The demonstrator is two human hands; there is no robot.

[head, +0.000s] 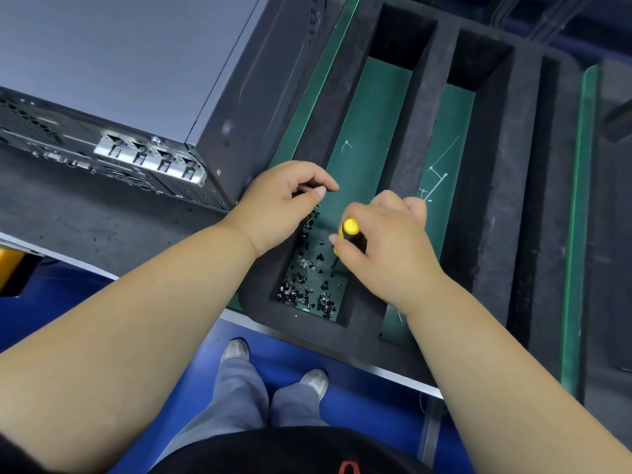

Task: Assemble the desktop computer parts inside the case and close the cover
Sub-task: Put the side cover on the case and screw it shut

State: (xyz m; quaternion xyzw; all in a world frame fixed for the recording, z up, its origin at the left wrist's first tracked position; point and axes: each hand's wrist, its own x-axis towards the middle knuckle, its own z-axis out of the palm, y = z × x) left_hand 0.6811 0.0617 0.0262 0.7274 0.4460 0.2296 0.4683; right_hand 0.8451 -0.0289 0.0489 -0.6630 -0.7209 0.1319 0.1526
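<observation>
The right hand [386, 248] is wrapped round a yellow-and-black screwdriver [350, 234], its tip down among the loose screws [304, 285] in the foam tray [424, 138]. Just left of it, the left hand [277, 206] hovers with fingers curled; whether it pinches a screw I cannot tell. The computer case [119, 70], cover on, sits beyond that hand on the surface [85, 213].

I see the grey computer case [113, 63] lying flat on the bench, cover closed, rear ports facing me. Just beside it, black screws [304, 285] lie heaped in the foam tray's near compartment.
</observation>
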